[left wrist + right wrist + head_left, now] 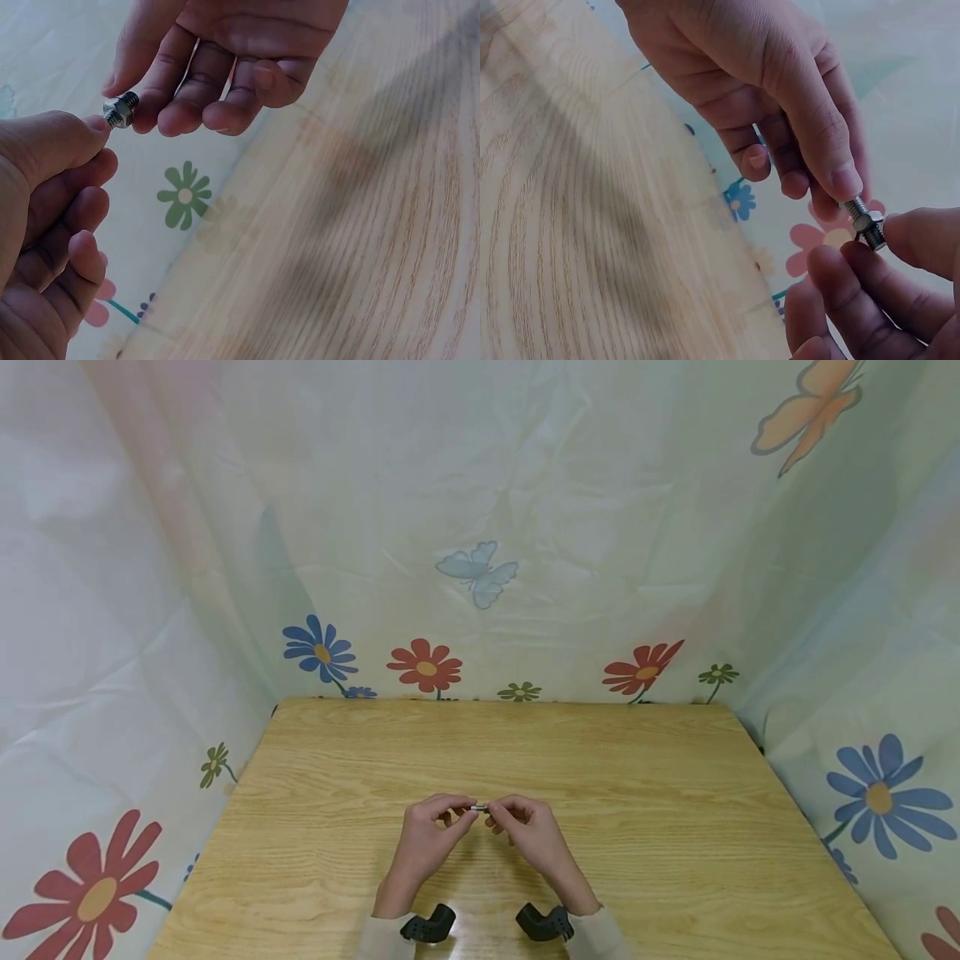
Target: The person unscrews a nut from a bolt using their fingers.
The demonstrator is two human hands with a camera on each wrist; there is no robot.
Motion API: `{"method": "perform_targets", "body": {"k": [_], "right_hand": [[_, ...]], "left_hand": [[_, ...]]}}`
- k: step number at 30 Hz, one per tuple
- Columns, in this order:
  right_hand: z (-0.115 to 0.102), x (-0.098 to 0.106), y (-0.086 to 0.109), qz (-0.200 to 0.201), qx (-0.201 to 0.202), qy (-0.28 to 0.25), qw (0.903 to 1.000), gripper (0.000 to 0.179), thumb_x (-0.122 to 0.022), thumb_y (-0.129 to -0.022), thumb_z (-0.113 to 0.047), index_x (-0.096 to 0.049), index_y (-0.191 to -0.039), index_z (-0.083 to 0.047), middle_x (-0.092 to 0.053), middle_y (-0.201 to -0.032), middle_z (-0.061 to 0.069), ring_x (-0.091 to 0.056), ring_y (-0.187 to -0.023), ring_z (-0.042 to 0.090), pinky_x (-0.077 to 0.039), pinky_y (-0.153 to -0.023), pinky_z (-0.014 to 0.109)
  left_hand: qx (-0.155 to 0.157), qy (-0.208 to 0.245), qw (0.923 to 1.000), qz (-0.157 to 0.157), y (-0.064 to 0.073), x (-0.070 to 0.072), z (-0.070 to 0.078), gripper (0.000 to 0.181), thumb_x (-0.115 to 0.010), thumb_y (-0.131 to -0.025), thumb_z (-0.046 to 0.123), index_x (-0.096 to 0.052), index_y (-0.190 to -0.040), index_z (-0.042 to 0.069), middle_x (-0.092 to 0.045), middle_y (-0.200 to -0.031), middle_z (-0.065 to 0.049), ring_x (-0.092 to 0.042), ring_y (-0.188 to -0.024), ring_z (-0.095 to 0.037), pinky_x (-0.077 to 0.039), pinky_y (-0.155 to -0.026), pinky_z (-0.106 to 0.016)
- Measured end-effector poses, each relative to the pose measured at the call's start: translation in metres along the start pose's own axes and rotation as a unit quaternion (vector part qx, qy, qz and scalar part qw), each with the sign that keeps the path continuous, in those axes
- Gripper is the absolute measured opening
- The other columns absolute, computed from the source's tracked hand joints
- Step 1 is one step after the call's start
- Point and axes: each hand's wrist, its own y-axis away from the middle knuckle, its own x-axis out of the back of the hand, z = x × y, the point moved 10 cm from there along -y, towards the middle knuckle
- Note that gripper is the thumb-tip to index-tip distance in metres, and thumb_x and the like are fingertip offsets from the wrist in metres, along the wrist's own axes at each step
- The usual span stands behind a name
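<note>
In the head view a small metal bolt (480, 808) is held between both hands, above the table. My left hand (429, 845) pinches one end of it with thumb and index finger, covering that end. A hex nut (868, 222) sits around the threaded shaft, shown in the right wrist view, with thread visible on both sides. Thumb and index finger of my right hand (537, 842) pinch about the nut and the bolt's free end. The other fingers of both hands are loosely bent. Whether the bolt has a head cannot be seen.
A wood-grain table (660, 827) spreads beneath the hands. Pale cloth (570, 510) printed with flowers and butterflies hangs behind it and on both sides. Black wrist mounts (429, 925) sit on the light sleeves (386, 939).
</note>
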Motion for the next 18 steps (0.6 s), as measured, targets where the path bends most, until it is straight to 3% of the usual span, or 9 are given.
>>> {"method": "perform_targets", "body": {"k": [10,18], "right_hand": [[-0.0042,-0.0028,0.0042,-0.023,0.003,-0.010,0.9997,0.028,-0.068,-0.101,-0.028,-0.073,-0.113,-0.004,-0.075,-0.102,0.017,-0.071,-0.088,0.026,-0.056,-0.066,0.033],[-0.0090,-0.0028,0.0046,-0.032,0.032,-0.019,0.9988,0.020,-0.071,-0.099,-0.018,-0.069,-0.116,-0.008,-0.070,-0.113,0.013,-0.069,-0.102,0.024,-0.058,-0.081,0.030]], "left_hand": [[0.015,0.005,0.9998,-0.014,0.0000,-0.0021,-0.0003,0.011,-0.079,-0.092,0.010,-0.082,-0.102,0.012,-0.079,-0.097,0.002,-0.068,-0.084,-0.005,-0.057,-0.067,-0.024],[0.009,0.000,0.9998,-0.016,0.0012,-0.0030,0.0000,0.011,-0.079,-0.091,0.010,-0.082,-0.102,0.013,-0.079,-0.096,0.002,-0.068,-0.083,-0.004,-0.057,-0.067,-0.023]]}}
